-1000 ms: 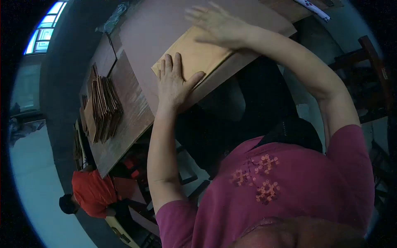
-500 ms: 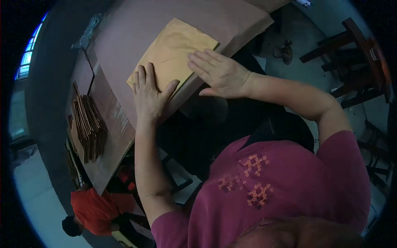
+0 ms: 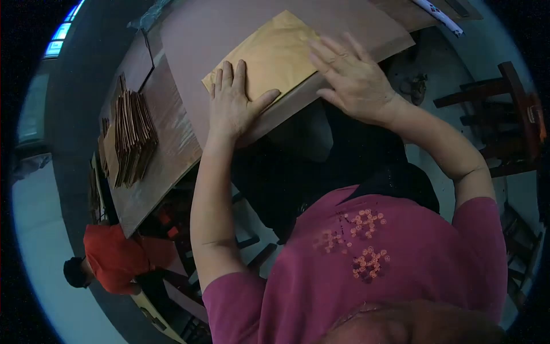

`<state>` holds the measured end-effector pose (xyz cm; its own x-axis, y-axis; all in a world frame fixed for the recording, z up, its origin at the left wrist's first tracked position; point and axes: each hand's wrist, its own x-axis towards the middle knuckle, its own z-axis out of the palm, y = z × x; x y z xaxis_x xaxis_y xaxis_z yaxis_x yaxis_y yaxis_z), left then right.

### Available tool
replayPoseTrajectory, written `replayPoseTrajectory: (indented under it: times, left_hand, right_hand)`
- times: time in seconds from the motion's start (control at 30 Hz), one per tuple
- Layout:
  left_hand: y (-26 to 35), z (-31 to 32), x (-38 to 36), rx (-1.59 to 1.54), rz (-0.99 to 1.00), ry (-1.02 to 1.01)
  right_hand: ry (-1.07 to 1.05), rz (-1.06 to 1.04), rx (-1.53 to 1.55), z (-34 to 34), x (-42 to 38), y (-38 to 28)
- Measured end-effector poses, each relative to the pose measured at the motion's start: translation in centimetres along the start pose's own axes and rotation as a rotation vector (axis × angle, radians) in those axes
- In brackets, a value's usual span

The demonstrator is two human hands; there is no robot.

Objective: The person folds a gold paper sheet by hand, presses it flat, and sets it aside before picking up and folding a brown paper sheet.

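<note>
A flat yellow-tan sheet, like folded cloth or paper [image 3: 275, 51], lies near the front edge of the table [image 3: 189, 51]. Spread flat over its left part is my left hand [image 3: 235, 103], the thumb stretched along the near edge and the fingers pointing away from me. My right hand [image 3: 355, 77] hovers at the right edge of the sheet with fingers apart, slightly blurred; its fingertips overlap the sheet's corner in this view. Neither hand grips anything.
A standing row of folded brown pieces [image 3: 133, 137] is on the lower board at the left. Clear plastic [image 3: 150, 14] lies beyond it. A white patterned roll [image 3: 438, 17] rests at the far right. Wooden chairs [image 3: 515, 120] stand right; a person in orange [image 3: 117, 252] is lower left.
My right hand has slid off toward the sheet's right edge and lifted, fingers spreading. My left hand stays on the sheet. The whole view has shifted, so the table appears farther up and right.
</note>
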<state>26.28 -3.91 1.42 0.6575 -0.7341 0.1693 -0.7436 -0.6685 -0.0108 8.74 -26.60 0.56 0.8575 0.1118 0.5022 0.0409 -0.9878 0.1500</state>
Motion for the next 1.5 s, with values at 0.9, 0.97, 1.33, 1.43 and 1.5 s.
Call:
replayPoseTrajectory:
  times: [0.9, 0.97, 1.33, 1.43, 1.5]
  left_hand:
    - [-2.1, -1.9, -0.1, 0.095, 0.229, -0.228]
    - [-3.6, -1.9, 0.2, 0.109, 0.289, -0.255]
    - [-6.1, -2.1, -2.4, -0.189, 0.371, -0.221]
    - [-6.0, -2.1, -2.5, -0.136, 0.362, -0.210]
    - [-6.1, -2.3, -2.3, -0.093, 0.411, -0.201]
  right_hand:
    - [0.041, -0.192, 0.296, 3.6, 1.1, -3.9]
    - [0.043, -0.193, 0.300, 3.6, 1.1, -3.8]
    - [0.018, -0.195, 0.322, 3.0, 1.1, -3.7]
    - [-0.006, -0.199, 0.323, 2.8, 1.0, -3.5]
    - [-0.019, -0.203, 0.323, 2.6, 1.1, -3.4]
